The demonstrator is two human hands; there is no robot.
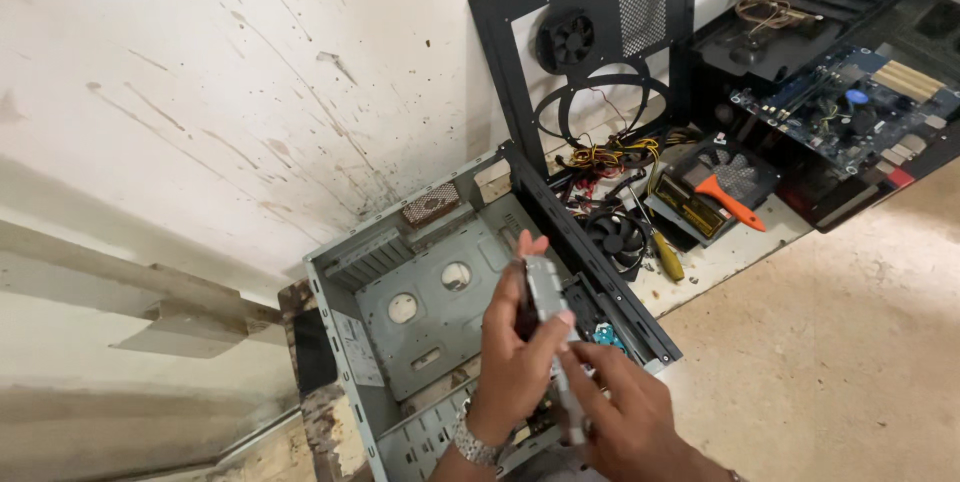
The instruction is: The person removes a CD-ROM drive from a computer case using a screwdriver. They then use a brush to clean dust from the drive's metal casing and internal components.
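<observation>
Both hands, left hand (515, 357) and right hand (620, 412), are closed around a flat grey metal-edged expansion card (548, 307) above the open grey computer case (420, 302); it looks light, stiff and fragile, best held by its edges.

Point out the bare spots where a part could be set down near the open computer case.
Bare floor lies right of the open case, below the orange-handled tool. Inside the case, the metal tray around two round holes is bare, left of the left hand. Crowded: the cables, loose fan and circuit board along the wall.
</observation>
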